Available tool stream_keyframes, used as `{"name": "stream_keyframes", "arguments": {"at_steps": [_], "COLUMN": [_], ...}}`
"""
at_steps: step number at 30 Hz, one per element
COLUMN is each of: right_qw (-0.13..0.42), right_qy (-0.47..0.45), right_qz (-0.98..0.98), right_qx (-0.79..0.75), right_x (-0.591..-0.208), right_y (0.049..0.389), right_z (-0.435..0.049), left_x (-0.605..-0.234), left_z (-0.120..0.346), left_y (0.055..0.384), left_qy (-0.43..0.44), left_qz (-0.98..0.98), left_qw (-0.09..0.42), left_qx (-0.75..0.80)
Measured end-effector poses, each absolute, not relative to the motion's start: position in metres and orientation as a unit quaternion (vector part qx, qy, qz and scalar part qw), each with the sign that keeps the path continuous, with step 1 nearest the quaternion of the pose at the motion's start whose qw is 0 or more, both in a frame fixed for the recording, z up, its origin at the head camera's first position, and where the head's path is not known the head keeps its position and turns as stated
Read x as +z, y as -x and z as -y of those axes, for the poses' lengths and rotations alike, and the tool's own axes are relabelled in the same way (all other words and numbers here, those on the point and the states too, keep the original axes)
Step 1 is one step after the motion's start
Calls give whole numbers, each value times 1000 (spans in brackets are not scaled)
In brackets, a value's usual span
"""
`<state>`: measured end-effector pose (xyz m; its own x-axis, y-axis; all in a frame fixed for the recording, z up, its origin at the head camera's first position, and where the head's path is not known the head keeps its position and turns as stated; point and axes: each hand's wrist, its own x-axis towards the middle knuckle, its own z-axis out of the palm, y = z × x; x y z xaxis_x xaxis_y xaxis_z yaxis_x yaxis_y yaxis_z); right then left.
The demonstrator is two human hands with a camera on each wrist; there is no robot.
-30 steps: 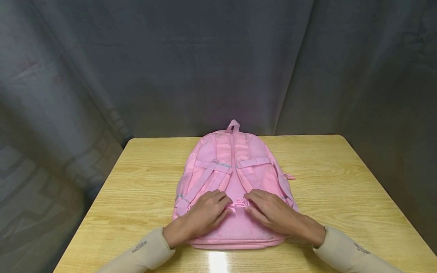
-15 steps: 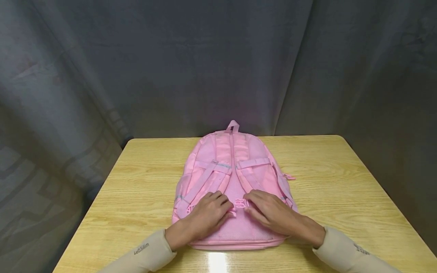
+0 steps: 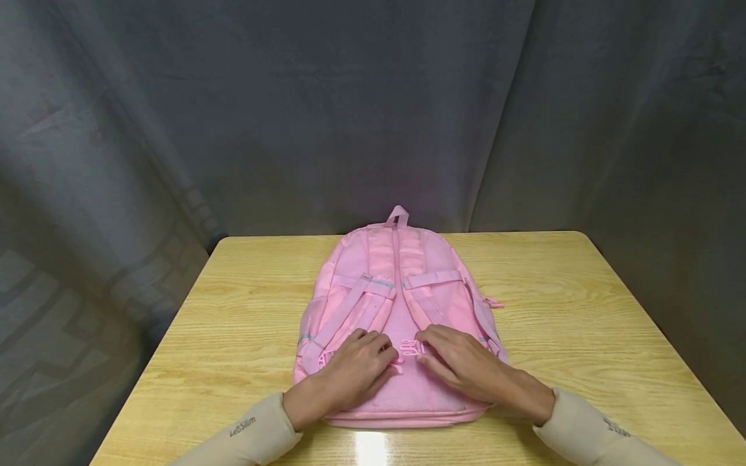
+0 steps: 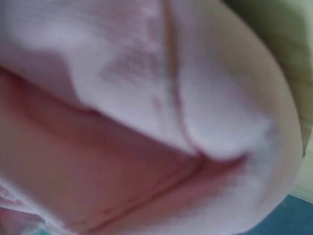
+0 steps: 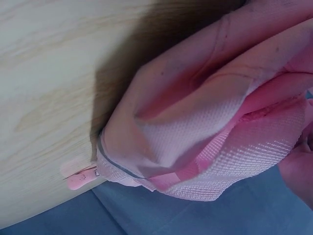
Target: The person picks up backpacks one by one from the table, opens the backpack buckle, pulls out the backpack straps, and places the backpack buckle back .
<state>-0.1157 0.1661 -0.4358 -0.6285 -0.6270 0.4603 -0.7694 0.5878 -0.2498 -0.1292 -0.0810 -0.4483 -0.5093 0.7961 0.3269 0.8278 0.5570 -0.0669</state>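
Grey curtain (image 3: 350, 116) hangs beyond the pink backpack (image 3: 419, 391), and under the backpack spreads a wood-grain tabletop (image 3: 233, 310). The backpack lies strap side up on it, its contents hidden from view. Over the backpack's lower half the left hand (image 3: 358, 367) and right hand (image 3: 466, 364) are apart with fingers bent, the left pinching a small pink buckle piece (image 3: 399, 367), the right pinching a pronged buckle piece (image 3: 409, 347), those two pieces close together but unjoined.
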Motion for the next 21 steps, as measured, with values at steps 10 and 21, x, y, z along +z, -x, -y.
{"name": "stream_keyframes", "arguments": {"at_steps": [10, 21], "right_qw": [159, 174], "right_qy": [-391, -393], "right_qz": [878, 875], "right_qx": [224, 224], "right_x": [-436, -433], "right_y": [115, 116], "right_z": [-165, -166], "left_x": [-444, -423], "left_z": [85, 82], "left_y": [129, 132], "left_qy": [466, 359], "left_qz": [872, 879], "left_qw": [128, 91], "left_qx": [-77, -300]}}
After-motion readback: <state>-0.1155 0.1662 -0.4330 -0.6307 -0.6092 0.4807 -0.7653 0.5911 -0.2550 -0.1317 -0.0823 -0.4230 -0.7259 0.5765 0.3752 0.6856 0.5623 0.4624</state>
